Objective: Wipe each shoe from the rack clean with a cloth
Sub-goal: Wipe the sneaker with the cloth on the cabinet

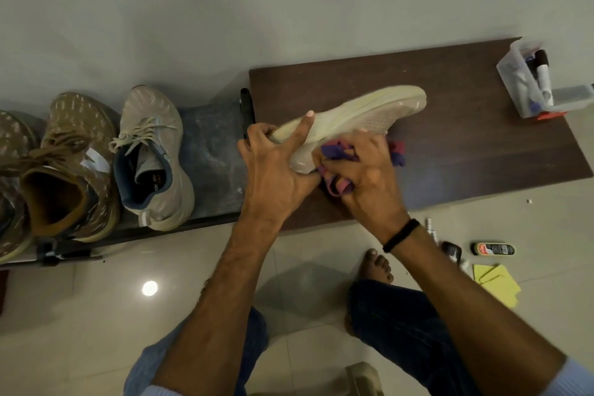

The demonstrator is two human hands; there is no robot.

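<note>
Cream shoe (363, 116) lies on its side over the dark board (450, 125), and our left hand (276, 164) grips its heel end. Just right of it, our right hand (366, 170) is curled around a purple-pink cloth (337, 151) and presses it to the shoe. A grey shoe (151, 154) stands left of our left hand

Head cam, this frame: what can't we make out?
- Cloth: mostly hidden under the right hand, head view.
- Pale shoe: heel covered by the left hand; far side faces away.
- Leftmost shoe: cut off by the left edge.
- Bottle on the floor: label too small to read.
</note>
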